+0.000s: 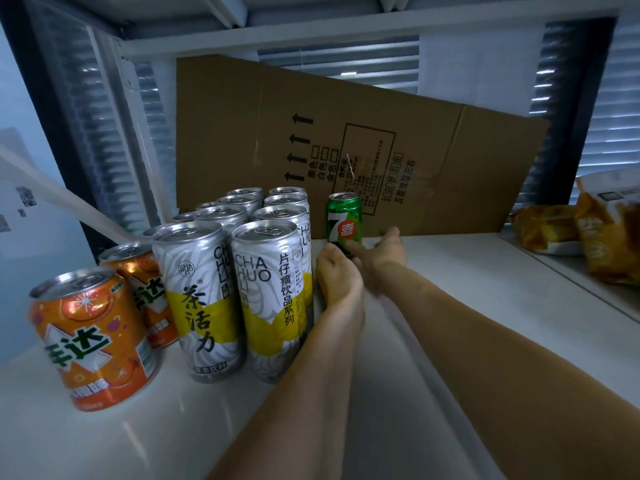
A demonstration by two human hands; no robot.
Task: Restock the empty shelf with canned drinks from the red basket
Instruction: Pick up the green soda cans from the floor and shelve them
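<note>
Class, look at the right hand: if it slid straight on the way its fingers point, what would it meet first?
The right hand already touches the green can beside it; its fingers point past it at the cardboard sheet, probably first, though depth is unclear.

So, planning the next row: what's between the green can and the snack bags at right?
Only bare white shelf lies between the green can and the snack bags, in the head view.

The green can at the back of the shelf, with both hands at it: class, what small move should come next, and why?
Probably let go and draw both hands back. The green can already stands upright on the shelf by the cardboard, right of the tall cans, with the left hand and right hand at its base.
</note>
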